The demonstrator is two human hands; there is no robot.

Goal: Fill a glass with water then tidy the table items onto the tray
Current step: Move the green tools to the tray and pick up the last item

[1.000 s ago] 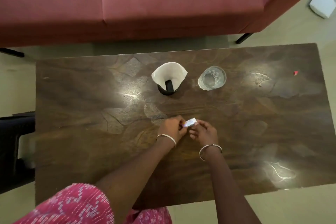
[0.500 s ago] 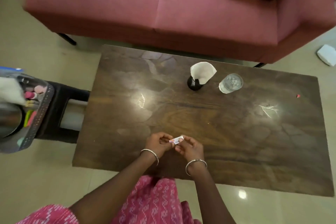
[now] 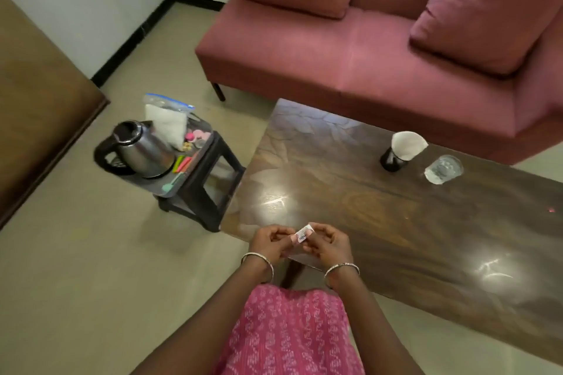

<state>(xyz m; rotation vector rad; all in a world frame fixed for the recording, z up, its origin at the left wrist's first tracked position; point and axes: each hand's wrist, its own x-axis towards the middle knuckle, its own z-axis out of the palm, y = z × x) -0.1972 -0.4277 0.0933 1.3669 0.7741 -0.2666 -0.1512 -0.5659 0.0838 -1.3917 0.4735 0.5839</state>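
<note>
Where the pink sofa [image 3: 396,49] fills the far side of the room, a dark wooden tabletop [image 3: 396,222] stands just in front of it, glossy with light glare. To the left of the tabletop a small black stool [image 3: 210,179] carries a grey tray [image 3: 170,189], crowded with a steel kettle [image 3: 140,149], a clear bag of white stuff [image 3: 167,122] and some pink and green bits too blurred to name. On the far right of the tabletop a black holder with white napkins [image 3: 402,149] stands just beside a clear glass [image 3: 443,169] holding water. At the near left corner of the tabletop, the left hand [image 3: 271,240] and right hand [image 3: 327,242] meet, each with a metal bangle at the wrist. Their fingers pinch a small white packet [image 3: 302,235] from either side, held just above the tabletop's edge. The packet bears dark print and a pink patch; the writing is too small to read.
</note>
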